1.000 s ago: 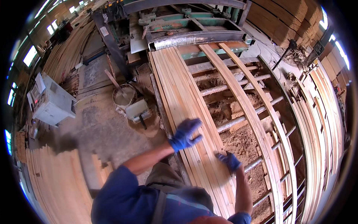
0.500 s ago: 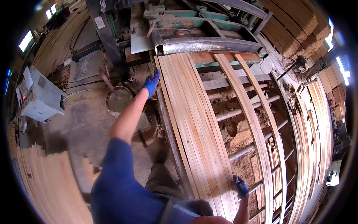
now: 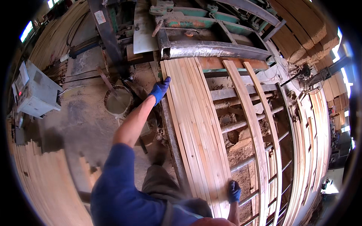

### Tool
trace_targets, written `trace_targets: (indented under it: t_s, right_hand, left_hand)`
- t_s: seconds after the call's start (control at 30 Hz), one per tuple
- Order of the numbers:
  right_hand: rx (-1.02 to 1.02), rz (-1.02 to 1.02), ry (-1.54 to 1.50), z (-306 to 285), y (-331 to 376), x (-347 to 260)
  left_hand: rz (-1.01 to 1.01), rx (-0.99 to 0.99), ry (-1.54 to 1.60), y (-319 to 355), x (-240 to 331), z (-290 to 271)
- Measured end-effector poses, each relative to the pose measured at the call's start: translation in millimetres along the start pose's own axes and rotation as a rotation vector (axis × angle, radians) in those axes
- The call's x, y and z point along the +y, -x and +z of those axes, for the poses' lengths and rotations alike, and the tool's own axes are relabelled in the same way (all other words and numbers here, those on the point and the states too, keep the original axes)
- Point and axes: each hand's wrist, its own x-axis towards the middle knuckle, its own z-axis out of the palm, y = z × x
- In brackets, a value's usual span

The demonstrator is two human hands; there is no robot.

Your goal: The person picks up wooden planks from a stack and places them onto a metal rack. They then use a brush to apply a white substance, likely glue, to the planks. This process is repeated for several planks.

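Note:
A row of long, pale wooden strips (image 3: 200, 139) lies side by side on a metal roller frame, running from near my body to the machine. At its far left edge is my left hand (image 3: 160, 90) in a blue glove, its fingers closed against the outermost strip. My right hand (image 3: 234, 191), gloved in dark blue, is closed at the near right edge of the same row. The undersides of both grips are hidden. Two separate boards, a wider one (image 3: 249, 124) and a narrower one (image 3: 268, 128), rest across the rollers to the right.
A green and grey steel machine (image 3: 215, 47) stands at the far end. Left of the frame are a bucket (image 3: 118, 101) on the floor and a white control box (image 3: 36, 90). Stacked wood (image 3: 49, 184) lies at the near left, more strips (image 3: 315, 124) at the right.
My left hand has come nearer along the left edge and its fingers have closed more. My right hand has shifted slightly left against the row. The view has moved a little.

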Motion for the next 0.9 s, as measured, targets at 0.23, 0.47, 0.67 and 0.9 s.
trace_targets:
  t_s: [0.23,0.47,0.67,0.9]
  right_hand:
    - [0.140,-0.164,0.304,-5.7,0.5,-24.1]
    - [0.240,-1.025,0.214,79.0,-0.9,-241.5]
    - [0.128,-1.238,0.260,130.2,-20.0,-227.4]
    - [-0.570,-1.235,0.088,329.5,85.6,-433.3]
  left_hand:
    - [0.546,0.360,-0.477,115.2,12.0,-29.7]
    - [0.082,-0.276,-0.433,372.4,-93.3,-87.5]
    - [-0.306,-0.052,-0.521,525.2,-275.4,-215.3]
    - [-0.797,0.699,0.271,678.8,-401.1,-410.8]
